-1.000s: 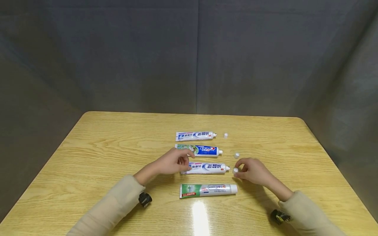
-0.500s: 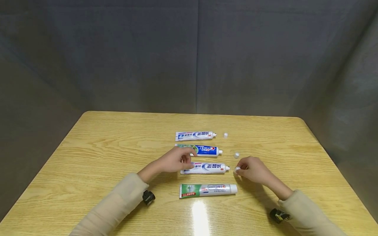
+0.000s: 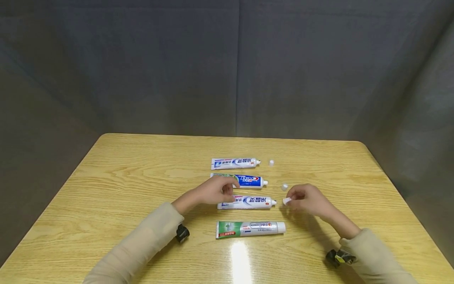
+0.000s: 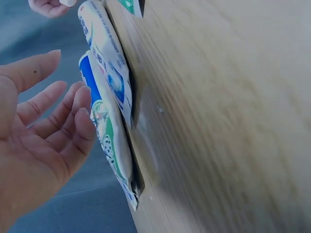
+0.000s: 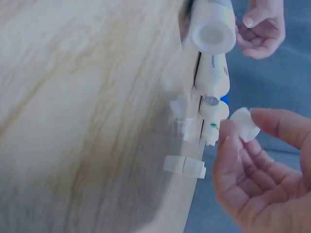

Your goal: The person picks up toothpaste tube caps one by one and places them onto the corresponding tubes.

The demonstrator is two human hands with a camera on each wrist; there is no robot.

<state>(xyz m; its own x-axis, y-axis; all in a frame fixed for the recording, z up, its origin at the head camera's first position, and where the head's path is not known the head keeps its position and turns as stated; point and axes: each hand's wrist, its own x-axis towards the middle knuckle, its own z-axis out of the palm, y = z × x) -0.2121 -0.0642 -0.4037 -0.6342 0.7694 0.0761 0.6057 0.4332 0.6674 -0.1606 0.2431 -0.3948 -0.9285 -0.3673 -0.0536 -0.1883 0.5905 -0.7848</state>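
Observation:
In the head view my right hand (image 3: 312, 203) pinches a small white cap (image 3: 286, 201) between thumb and forefinger, just right of the uncapped nozzle of a white toothpaste tube (image 3: 250, 202). The right wrist view shows the cap (image 5: 244, 124) held up off the table, apart from the tubes. My left hand (image 3: 214, 191) hovers over the tail end of that white tube and a blue-and-green toothpaste tube (image 3: 250, 181). Its fingers are loosely bent with nothing between them, as the left wrist view shows; there the palm (image 4: 39, 141) faces the tubes.
A smaller white toothpaste tube (image 3: 234, 163) lies uncapped farther back, with a cap (image 3: 271, 162) to its right. Another cap (image 3: 285, 187) stands beside the blue tube's nozzle. Nearest the front lies a green-and-silver toothpaste tube (image 3: 250, 229) with its cap on. The wooden table (image 3: 142, 157) meets dark curtains behind.
My right hand has lifted the white cap slightly and tilted it, moving a little back and right. My left hand has shifted a little to the right above the tubes.

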